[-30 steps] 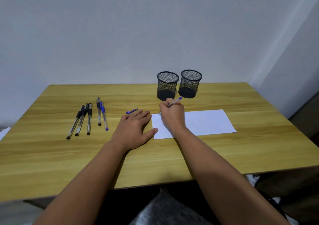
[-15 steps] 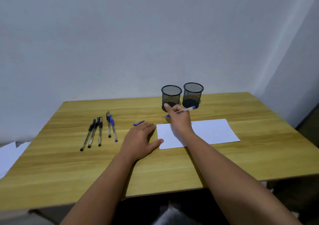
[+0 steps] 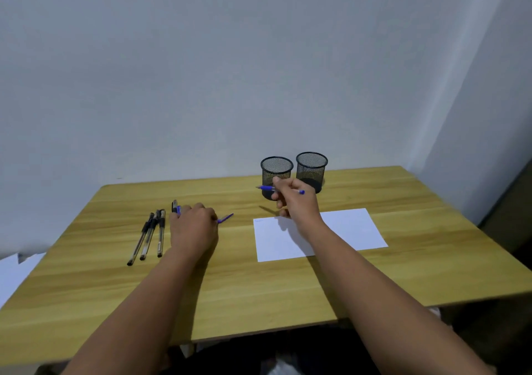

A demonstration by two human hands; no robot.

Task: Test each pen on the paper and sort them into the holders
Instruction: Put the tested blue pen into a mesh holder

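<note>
Left hand shifted onto loose pens, curled; right hand grips blue pen before holders

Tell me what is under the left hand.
The left hand covers two pens, only their far ends showing, and touches the blue cap. Whether it grips anything is hidden.

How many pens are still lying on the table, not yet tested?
5 at least: three black pens side by side left of the left hand, and two more poking out beyond its fingers, mostly covered. The hand may hide others.
</note>
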